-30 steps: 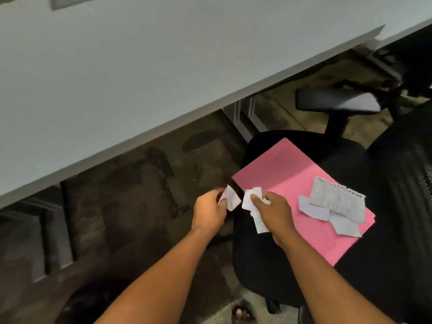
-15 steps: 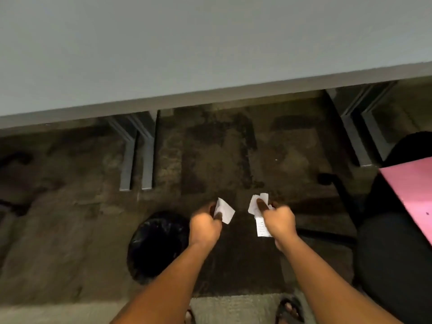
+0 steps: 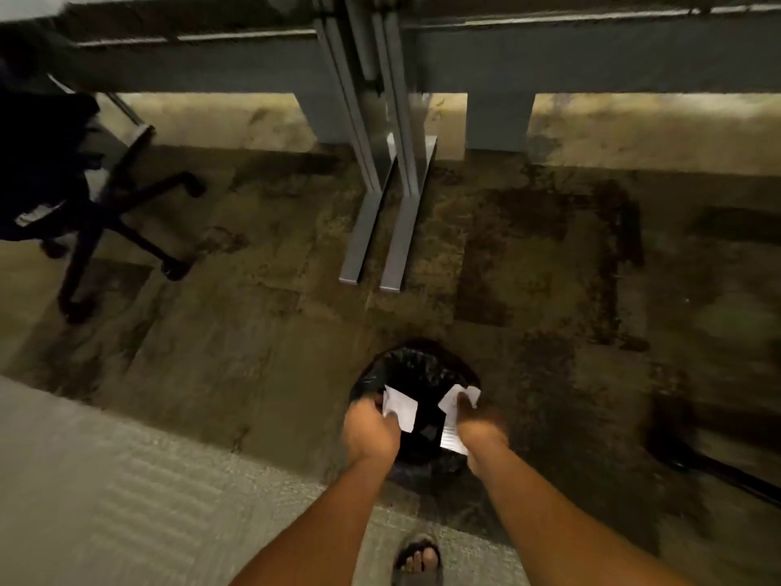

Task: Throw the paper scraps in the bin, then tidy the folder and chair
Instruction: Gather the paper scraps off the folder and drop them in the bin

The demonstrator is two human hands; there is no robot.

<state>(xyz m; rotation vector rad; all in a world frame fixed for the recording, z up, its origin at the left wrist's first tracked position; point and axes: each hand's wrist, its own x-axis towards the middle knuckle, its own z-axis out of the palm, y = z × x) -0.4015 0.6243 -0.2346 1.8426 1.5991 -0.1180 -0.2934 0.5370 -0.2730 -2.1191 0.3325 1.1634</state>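
A small round bin lined with a black bag stands on the dark carpet at bottom centre. Both my hands hover right over its opening. My left hand pinches a white paper scrap at the bin's left side. Over the right side, my right hand grips several white paper scraps, one a long strip hanging down. The pink folder and the chair it lay on are out of view.
Grey desk legs stand just beyond the bin, under the desk frame. Another black office chair with a wheeled base is at the far left. A black caster arm pokes in at the right. My sandalled foot is at the bottom edge.
My view swung left from the chair and folder down to the floor. Both hands carried the scraps leftwards and now hold them over the bin instead of beside it.
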